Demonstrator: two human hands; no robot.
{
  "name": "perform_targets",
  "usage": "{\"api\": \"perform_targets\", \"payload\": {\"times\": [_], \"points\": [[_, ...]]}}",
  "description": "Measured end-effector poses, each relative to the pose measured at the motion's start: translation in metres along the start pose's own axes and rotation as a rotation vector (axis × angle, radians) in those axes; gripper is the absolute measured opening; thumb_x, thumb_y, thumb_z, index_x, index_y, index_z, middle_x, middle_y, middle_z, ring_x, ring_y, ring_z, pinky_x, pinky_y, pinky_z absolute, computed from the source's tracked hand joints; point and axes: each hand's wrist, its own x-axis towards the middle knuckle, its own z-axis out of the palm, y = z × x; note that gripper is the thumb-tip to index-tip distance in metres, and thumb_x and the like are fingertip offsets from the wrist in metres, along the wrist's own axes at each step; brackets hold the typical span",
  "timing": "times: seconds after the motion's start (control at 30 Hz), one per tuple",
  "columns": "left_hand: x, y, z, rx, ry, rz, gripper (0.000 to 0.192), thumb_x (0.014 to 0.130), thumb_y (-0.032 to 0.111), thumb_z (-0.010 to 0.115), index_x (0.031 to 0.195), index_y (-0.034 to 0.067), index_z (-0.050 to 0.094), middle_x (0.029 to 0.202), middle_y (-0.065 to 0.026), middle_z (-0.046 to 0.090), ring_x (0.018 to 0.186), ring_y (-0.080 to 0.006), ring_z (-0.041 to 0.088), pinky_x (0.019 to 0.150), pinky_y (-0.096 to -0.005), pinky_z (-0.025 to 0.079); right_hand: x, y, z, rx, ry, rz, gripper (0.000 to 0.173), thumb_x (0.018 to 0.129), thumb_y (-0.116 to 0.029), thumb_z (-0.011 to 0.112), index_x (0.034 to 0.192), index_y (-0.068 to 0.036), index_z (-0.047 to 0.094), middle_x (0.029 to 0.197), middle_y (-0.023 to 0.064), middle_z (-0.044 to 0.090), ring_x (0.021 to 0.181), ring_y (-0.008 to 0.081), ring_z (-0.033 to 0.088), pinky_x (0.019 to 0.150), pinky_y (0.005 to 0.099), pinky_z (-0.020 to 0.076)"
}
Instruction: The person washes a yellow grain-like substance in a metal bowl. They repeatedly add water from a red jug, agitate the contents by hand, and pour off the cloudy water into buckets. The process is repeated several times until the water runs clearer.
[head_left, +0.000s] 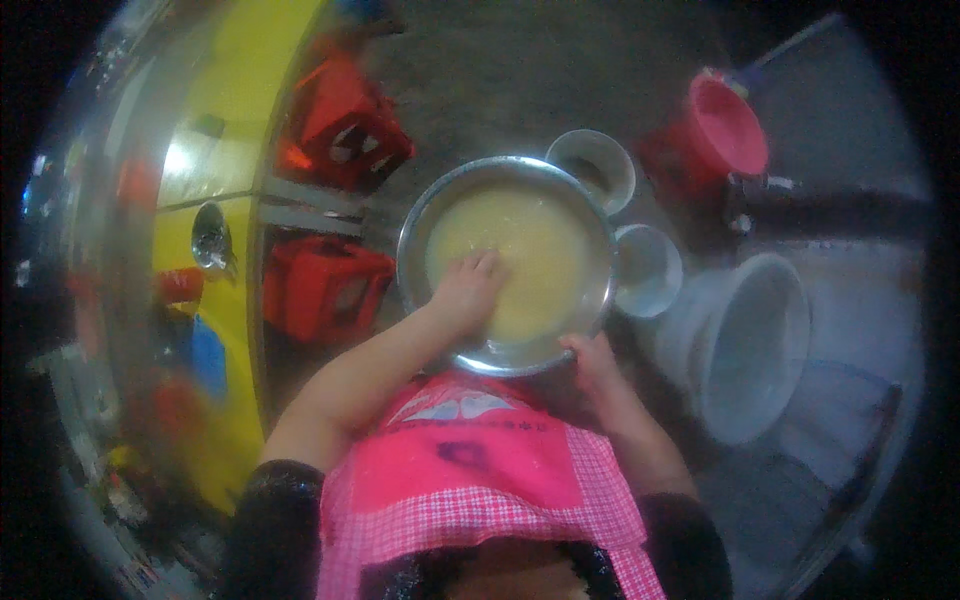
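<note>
A wide stainless steel bowl (441, 201) stands in front of me, with a smooth pale yellow mixture (536, 255) inside. My left hand (471, 289) reaches over the near left rim and dips into the mixture. Its fingertips sink partly out of sight, so I cannot tell whether they close on anything. On the near right side, my right hand (592, 356) grips the bowl's rim. Behind the bowl to the right is a round whitish tub (626, 169). A second pale tub (651, 270) stands just right of the bowl.
A large white bucket (757, 352) stands to the right, with a pink basin (727, 124) farther back. Red plastic crates (326, 289) sit at left beside a yellow-topped table (225, 97) carrying a metal bowl (211, 236). My pink apron (465, 457) hangs near the bowl.
</note>
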Motion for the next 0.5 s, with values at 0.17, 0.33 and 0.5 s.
{"api": "perform_targets", "payload": {"times": [0.17,0.33,0.5], "points": [[0.015,0.008,-0.007,-0.261,0.033,0.031,0.038,0.072,0.013,0.063,0.11,0.006,0.057,0.116,-0.0172,0.053,0.108,-0.0341,0.052,0.09,-0.0416,0.044,-0.003,0.003,-0.02,0.104,0.027,-0.034,0.035,0.075,-0.013,0.06,0.107,0.0,0.056,0.095,0.008,0.057,0.081,0.0181,0.054,0.072,0.0317,0.0452],[0.009,-0.004,-0.018,-0.168,-0.195,-0.029,0.033,0.072,0.01,0.062,0.104,0.007,0.058,0.103,-0.0156,0.055,0.092,-0.034,0.057,0.078,-0.0434,0.048,0.008,0.017,-0.034,0.101,0.131,0.063,0.036,0.076,-0.015,0.059,0.109,-0.001,0.055,0.09,0.0082,0.058,0.076,0.0184,0.054,0.064,0.0329,0.0452],[0.005,0.003,-0.022,-0.343,-0.045,-0.082,0.037,0.072,0.005,0.061,0.109,0.007,0.058,0.118,-0.0171,0.054,0.102,-0.0351,0.055,0.088,-0.0411,0.047,0.013,0.018,-0.045,0.181,0.191,0.068,0.035,0.078,-0.019,0.059,0.11,-0.004,0.055,0.086,0.0077,0.057,0.072,0.0181,0.054,0.056,0.0353,0.0441]]}}
